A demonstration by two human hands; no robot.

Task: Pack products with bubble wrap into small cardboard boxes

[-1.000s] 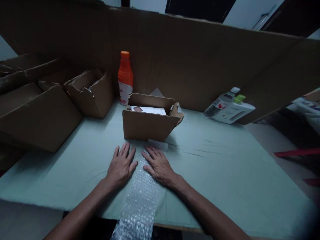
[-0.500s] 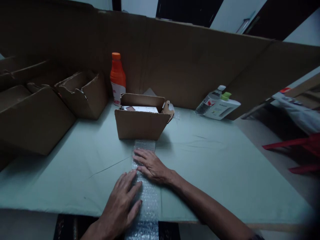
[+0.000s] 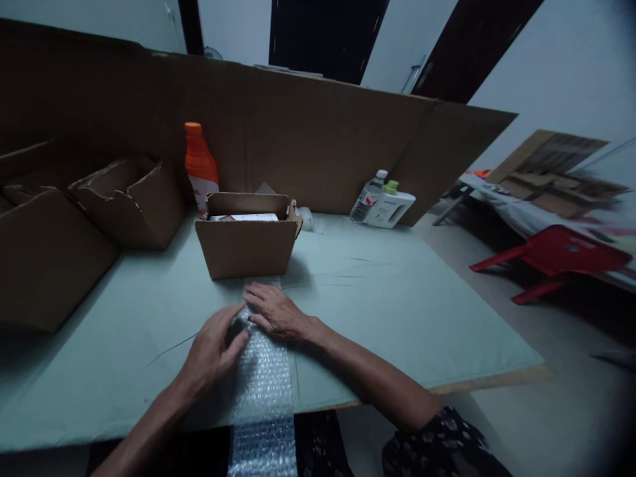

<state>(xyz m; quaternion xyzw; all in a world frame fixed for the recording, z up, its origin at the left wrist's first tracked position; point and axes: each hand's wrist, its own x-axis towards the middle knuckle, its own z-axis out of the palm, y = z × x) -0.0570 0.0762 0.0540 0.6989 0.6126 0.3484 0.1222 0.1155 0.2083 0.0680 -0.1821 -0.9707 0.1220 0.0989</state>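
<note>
A long strip of bubble wrap [image 3: 265, 384] runs from the foot of the small open cardboard box [image 3: 246, 248] toward me and hangs over the table's front edge. My right hand [image 3: 278, 313] lies flat on its far end, fingers stretched out to the left. Along the strip's left edge is my left hand [image 3: 216, 348], with its thumb apart from the fingers and its fingertips close to my right hand. Neither hand grips anything that I can see. Inside the box sits something white and flat-topped, mostly hidden by the front wall.
Larger cardboard boxes [image 3: 44, 258] stand at the left. Behind are an orange bottle [image 3: 201, 162], a clear bottle [image 3: 368, 199], a white jug [image 3: 392, 209] and a tall cardboard panel [image 3: 318, 139]. A red chair [image 3: 561, 252] is off to the right, beyond the pale green tabletop [image 3: 372, 318].
My left hand has slid farther up the strip, closer to the box, with its fingers drawn closer together. The right hand stays on the far end. The whole view has swung right.
</note>
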